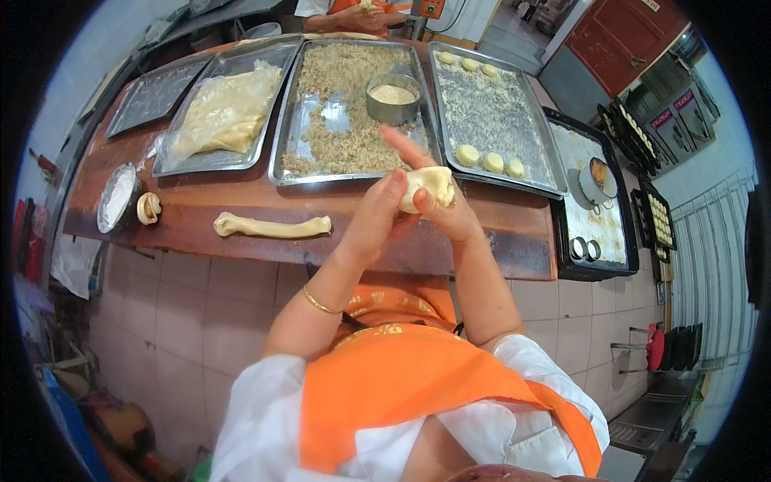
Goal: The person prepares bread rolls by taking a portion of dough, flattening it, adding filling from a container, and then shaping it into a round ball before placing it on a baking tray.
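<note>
My left hand (379, 207) and my right hand (456, 215) meet over the table's front edge, both around a pale piece of dough (428, 186). The dough bulges out between them with a folded, uneven end at the right. Some fingers are hidden behind it; one points up and away toward the trays. To the left, a rolled length of dough (273, 226) lies on the wooden table (189, 201). Just beyond my hands stands a large tray (285, 165) spread with crumbly filling (341, 104); a round metal tin (393, 100) sits in it.
A tray at right (554, 181) holds several round dough pieces (492, 162) on flour. Plastic-covered dough (225, 112) fills another tray at left, near a flour bowl (119, 199). Ring cutters (585, 249) and a pot (598, 183) sit far right. Another person's hands (361, 16) are across the table.
</note>
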A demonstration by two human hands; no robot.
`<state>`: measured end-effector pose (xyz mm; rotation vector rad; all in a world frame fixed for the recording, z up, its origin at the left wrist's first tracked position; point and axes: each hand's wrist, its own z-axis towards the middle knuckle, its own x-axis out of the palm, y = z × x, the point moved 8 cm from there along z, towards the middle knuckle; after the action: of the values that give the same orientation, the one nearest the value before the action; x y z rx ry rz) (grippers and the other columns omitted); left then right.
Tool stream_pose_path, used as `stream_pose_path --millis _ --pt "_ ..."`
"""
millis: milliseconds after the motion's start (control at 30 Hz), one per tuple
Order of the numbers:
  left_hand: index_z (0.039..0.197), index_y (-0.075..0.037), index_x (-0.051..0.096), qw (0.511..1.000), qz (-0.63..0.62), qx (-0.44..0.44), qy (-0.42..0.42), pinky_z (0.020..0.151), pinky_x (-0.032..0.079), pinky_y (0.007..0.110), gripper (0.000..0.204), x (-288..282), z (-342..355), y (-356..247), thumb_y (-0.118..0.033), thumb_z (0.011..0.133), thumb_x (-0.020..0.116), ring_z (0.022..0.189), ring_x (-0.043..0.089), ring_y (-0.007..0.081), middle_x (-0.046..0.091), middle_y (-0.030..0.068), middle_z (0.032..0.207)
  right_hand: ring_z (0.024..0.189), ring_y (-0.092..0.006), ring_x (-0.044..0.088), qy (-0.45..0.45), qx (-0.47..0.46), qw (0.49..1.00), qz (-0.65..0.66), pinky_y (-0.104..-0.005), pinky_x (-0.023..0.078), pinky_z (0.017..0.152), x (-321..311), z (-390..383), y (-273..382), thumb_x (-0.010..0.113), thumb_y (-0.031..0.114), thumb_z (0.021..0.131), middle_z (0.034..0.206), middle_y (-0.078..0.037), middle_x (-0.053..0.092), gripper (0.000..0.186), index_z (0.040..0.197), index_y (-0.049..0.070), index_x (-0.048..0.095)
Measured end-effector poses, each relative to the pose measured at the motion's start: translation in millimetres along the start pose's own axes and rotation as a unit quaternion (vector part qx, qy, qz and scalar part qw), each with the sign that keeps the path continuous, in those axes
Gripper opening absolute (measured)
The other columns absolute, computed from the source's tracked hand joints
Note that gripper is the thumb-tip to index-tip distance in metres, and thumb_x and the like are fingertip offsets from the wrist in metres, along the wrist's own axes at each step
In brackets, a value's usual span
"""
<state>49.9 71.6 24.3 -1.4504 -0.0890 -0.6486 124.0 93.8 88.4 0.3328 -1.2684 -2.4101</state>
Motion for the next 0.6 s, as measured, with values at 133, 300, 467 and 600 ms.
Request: stream_pose_path --millis 133,300,467,600 --pt "0.117 -0.006 0.053 0.993 0.089 0.048 -0.055 0.046 0.03 0.021 0.059 6.9 0.2 -8.4 -0.061 0.102 0.038 0.054 0.041 0.0057 0.053 -0.0016 0.081 0.13 -0.0296 0.051 0.048 0.056 0.997 0.031 -0.045 0.036 0.111 -0.6 -6.9 -19.6 0.042 0.055 0.102 0.123 -0.016 0.066 0.061 0.11 0.002 0.07" --pt "0.114 -0.006 0.054 0.983 0.092 0.107 -0.115 0.047 0.032 0.021 0.062 8.7 -2.7 -6.1 -0.063 0.101 0.034 0.054 0.043 0.0058 0.053 -0.0016 0.076 0.136 -0.0298 0.046 -0.034 0.184 0.98 0.073 -0.0485 0.032 0.113 -13.7 -18.9 -41.0 0.039 0.059 0.101 0.13 -0.017 0.063 0.066 0.122 0.003 0.066" --pt "0.115 -0.007 0.053 0.997 0.075 0.007 -0.022 0.051 0.035 0.021 0.061 0.4 -4.0 2.3 -0.062 0.102 0.033 0.062 0.047 0.0061 0.054 0.0003 0.087 0.147 -0.0292 0.028 -0.003 0.055 0.996 0.073 -0.0486 0.021 0.118 -2.0 -9.0 -19.2 0.034 0.061 0.101 0.142 -0.016 0.054 0.069 0.126 0.004 0.065" --pt "0.115 -0.007 0.053 0.982 0.154 0.083 -0.073 0.048 0.033 0.021 0.059 4.7 -2.1 -4.6 -0.061 0.102 0.033 0.058 0.043 0.006 0.053 -0.0002 0.082 0.146 -0.0301 0.03 0.101 0.065 0.989 0.081 -0.049 0.021 0.119 -7.3 -9.0 -40.1 0.029 0.056 0.104 0.145 -0.017 0.051 0.068 0.125 0.003 0.065"
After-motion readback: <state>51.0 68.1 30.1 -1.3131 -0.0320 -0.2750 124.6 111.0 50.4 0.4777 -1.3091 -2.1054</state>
